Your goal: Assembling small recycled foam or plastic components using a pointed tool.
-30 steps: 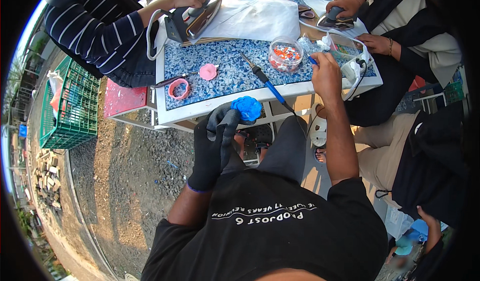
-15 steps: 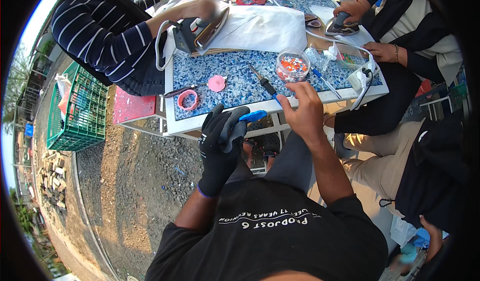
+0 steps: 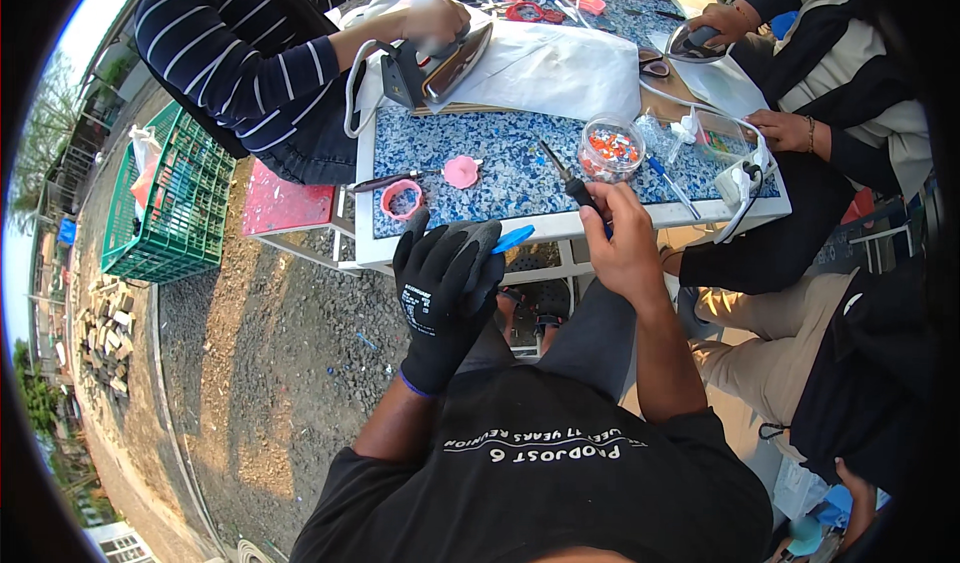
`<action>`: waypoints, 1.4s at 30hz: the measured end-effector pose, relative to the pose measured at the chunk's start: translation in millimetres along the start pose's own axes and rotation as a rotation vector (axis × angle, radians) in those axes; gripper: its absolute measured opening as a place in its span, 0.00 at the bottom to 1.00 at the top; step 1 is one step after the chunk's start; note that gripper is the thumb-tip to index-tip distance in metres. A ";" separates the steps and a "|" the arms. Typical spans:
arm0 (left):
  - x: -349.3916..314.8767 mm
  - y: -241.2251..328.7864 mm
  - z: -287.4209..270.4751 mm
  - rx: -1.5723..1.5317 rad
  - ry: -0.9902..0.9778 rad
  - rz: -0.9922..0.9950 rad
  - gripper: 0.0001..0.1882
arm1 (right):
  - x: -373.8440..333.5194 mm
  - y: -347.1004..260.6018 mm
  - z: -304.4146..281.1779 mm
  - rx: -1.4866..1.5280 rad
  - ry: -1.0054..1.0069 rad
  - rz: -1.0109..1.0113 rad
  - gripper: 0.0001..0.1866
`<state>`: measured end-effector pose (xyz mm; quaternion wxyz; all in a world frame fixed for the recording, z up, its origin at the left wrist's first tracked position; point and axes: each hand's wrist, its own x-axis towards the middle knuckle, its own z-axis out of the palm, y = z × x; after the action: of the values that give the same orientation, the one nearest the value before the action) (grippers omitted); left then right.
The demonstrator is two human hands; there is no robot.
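Note:
My left hand (image 3: 448, 278), in a black work glove, pinches a small flat blue piece (image 3: 513, 239) that sticks out past the fingertips, just off the table's near edge. My bare right hand (image 3: 626, 241) is closed round the dark handle of a soldering iron (image 3: 577, 191). Its metal tip points up and to the left over the table, apart from the blue piece. Near that tip stands a clear round tub (image 3: 610, 151) of orange and white bits. Left of it on the table lie a pink scalloped disc (image 3: 461, 172), a pink ring (image 3: 402, 200) and a dark-handled tool (image 3: 386, 181).
The blue-speckled table (image 3: 520, 198) has a white edge. Across it, one person grips a clothes iron (image 3: 440, 68) by a white sheet (image 3: 560, 68); another holds a second iron (image 3: 700, 43). A blue pen (image 3: 675, 187) lies right. A green crate (image 3: 170, 203) stands left.
My right hand has closed on the soldering iron and drawn it slightly off the table. The blue piece has turned more edge-on. At the right, the co-worker's iron has been tipped up.

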<state>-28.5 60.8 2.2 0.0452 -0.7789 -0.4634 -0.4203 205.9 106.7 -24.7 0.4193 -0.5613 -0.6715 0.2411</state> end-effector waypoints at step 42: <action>11.8 -7.9 5.7 -0.014 -0.049 0.111 0.14 | -58.9 -47.8 -12.9 0.600 -0.110 0.151 0.16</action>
<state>-28.4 75.9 4.2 0.0517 -0.8138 -0.4173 -0.4013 191.4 36.4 2.8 0.5102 -0.4471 -0.5484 0.4890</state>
